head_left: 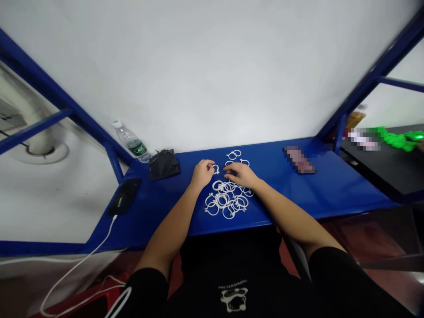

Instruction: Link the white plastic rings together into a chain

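Note:
On the blue table [185, 210], a pile of white plastic rings [222, 201] with small tabs lies in front of me. My left hand [201, 173] is just beyond the pile's left side, its thumb and fingers closed at the edge of one white ring [216, 169]. To the right, my right hand [243, 175] hovers over the pile's far edge. Its thumb and fingers are apart, with nothing visible between them. Several more rings [236, 153] lie beyond the right hand, some partly hidden by it.
A water bottle [134, 143] and a crumpled black bag [164, 164] stand at the back left. A black device [124, 197] with a white cable [99, 243] lies at the left edge. A blurred-out phone-like object [300, 160] is on the right. Blue frame posts flank the table.

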Motion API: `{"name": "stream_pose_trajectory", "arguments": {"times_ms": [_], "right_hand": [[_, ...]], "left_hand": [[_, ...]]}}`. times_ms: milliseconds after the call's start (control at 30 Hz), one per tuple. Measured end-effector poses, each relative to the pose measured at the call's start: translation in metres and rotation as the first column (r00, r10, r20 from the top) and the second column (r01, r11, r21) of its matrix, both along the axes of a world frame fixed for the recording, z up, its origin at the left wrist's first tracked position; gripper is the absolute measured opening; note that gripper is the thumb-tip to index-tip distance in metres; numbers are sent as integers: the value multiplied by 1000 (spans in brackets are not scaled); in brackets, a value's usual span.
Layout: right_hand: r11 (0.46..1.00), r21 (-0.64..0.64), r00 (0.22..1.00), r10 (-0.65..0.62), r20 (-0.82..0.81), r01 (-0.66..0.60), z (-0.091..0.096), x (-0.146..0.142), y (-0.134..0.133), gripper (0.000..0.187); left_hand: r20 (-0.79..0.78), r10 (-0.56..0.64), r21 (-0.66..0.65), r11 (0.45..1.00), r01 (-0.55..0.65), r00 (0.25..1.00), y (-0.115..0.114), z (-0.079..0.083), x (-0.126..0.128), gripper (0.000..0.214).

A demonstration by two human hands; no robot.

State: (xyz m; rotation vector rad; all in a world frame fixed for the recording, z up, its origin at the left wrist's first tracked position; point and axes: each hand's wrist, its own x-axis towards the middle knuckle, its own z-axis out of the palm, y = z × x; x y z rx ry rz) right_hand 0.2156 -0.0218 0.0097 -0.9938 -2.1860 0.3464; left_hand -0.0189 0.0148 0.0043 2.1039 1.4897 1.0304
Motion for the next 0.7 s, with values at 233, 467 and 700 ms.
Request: {"name": "stream_pose_trajectory", "arguments": {"times_ms": [233,467,700], "right_hand": [[997,74,999,-5,-54,9,0,-6,-5,17],[993,77,989,-79,-122,89,2,-2,-3,21],[999,7,985,-37,-169,39,2,-1,-2,24]], "left_hand": [[133,-126,189,977,100,983,-16,-4,19,23],[39,-219,308,931,197,975,-27,3,19,15],[4,-272,336,907,255,962,-25,1,18,10]]}}
